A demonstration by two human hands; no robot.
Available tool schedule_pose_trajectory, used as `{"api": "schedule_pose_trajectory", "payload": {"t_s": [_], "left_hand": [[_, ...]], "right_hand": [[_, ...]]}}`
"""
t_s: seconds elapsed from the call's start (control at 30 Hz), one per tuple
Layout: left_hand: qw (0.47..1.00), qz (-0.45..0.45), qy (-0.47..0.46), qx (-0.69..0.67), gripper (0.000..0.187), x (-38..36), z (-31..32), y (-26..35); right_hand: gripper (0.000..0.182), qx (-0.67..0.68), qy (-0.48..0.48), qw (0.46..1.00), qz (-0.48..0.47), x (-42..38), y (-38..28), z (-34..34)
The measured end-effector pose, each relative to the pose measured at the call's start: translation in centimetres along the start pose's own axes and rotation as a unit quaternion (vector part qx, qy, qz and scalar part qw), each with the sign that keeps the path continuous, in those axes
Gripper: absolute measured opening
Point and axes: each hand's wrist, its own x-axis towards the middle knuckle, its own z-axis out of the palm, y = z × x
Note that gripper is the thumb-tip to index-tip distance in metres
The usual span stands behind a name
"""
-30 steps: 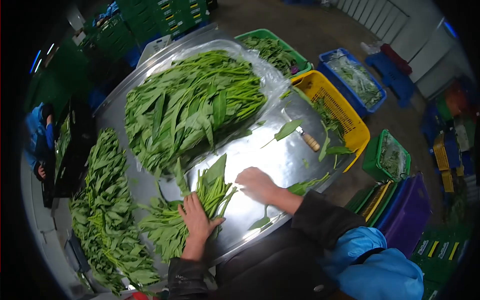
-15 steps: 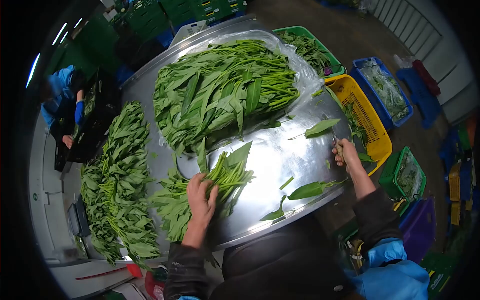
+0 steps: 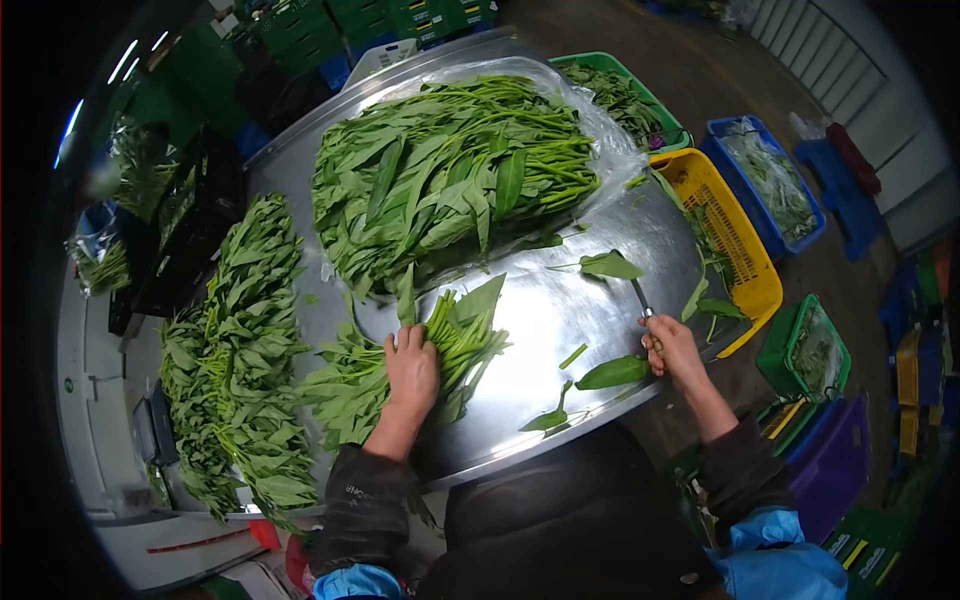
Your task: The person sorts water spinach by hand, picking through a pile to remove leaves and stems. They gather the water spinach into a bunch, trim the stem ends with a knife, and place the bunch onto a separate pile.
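On the steel table in front of me, my left hand is closed over the stems of a small bunch of water spinach. Its leaves spread left and its cut stems point right. My right hand grips a knife, blade pointing up and away from me. A loose leaf lies just past the blade tip, and another leaf lies beside my right hand. Beyond the bunch sits a large heap of water spinach on clear plastic.
Bundled greens line the table's left side. A yellow basket with leaf scraps, a blue crate and a green crate stand off the right edge. At far left, bagged greens show near black crates.
My right hand has moved left and toward me with the knife. My left hand has shifted slightly on the bunch. At far left, bagged greens now show where a person was bending.
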Motion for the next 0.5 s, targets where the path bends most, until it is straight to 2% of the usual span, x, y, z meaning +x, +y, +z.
{"api": "schedule_pose_trajectory", "payload": {"t_s": [0.07,0.17,0.23,0.27,0.33,0.4,0.43,0.5], "left_hand": [[0.997,0.058,0.040,0.015,0.015,0.6,-0.5,-0.1],[0.994,0.064,0.086,-0.019,0.018,1.2,-1.2,0.5],[0.992,0.068,0.098,-0.049,0.018,2.4,-0.9,1.6],[0.988,0.070,0.111,-0.077,0.018,3.1,-0.7,2.0],[0.989,0.060,0.105,-0.088,0.016,3.1,0.8,2.6],[0.988,0.009,0.041,-0.150,0.020,3.0,0.9,2.9],[0.988,0.008,0.040,-0.151,0.020,2.7,0.3,2.8],[0.979,0.021,0.090,-0.180,0.052,1.9,-1.9,1.9]], "right_hand": [[0.028,0.009,0.000,1.000,-0.015,-0.3,1.3,-0.1],[0.030,0.017,0.046,0.997,-0.052,-1.0,2.7,0.4],[0.033,-0.019,0.125,0.984,-0.124,-1.3,3.0,1.0],[0.033,-0.023,0.124,0.984,-0.123,-1.3,2.9,1.1],[0.034,-0.048,0.157,0.961,-0.225,-1.2,2.5,1.3],[0.033,-0.054,0.119,0.966,-0.221,-1.1,1.7,2.2],[0.033,-0.058,0.086,0.971,-0.216,-1.1,1.6,2.7],[0.033,-0.103,0.047,0.974,-0.197,-0.9,2.7,4.0]]}}
